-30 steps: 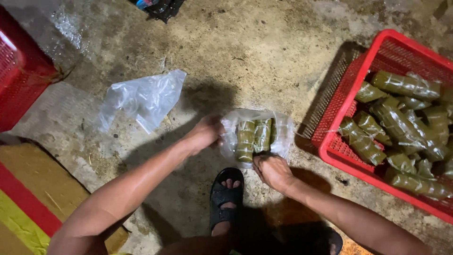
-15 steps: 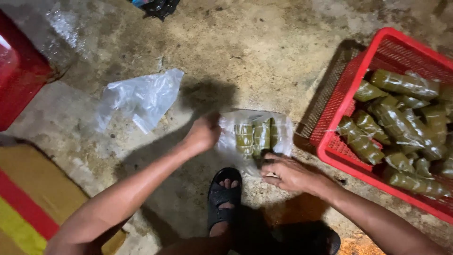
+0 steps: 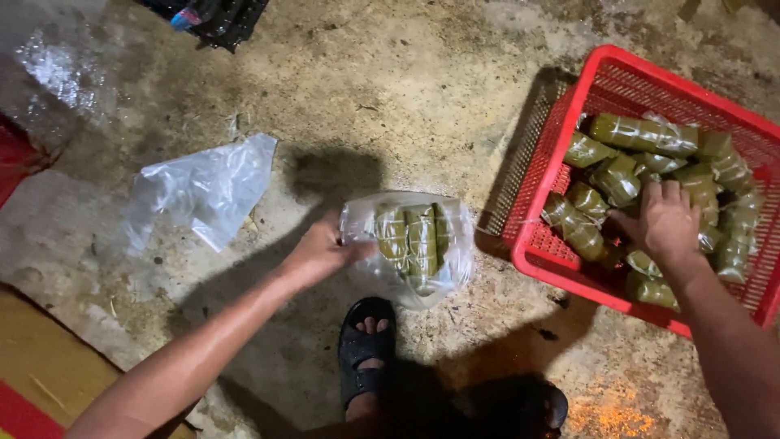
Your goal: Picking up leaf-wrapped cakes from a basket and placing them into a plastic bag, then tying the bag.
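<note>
Whereas half a second ago the right hand (image 3: 665,221) lay beside the clear plastic bag (image 3: 414,244) on the concrete floor (image 3: 390,97), it now rests in the red plastic basket (image 3: 569,272), fingers spread over the green leaf-wrapped bundles (image 3: 642,134) and touching them; no grip on any one bundle shows. Left hand (image 3: 318,250): unchanged in place, fingers pinching the bag's left edge. Bag contents: several wrapped bundles, side by side, lying flat. Judged state: packing in progress, bag partly filled. Also present: an empty bag (image 3: 203,191) to the left; a black sandal (image 3: 366,349) below.
</note>
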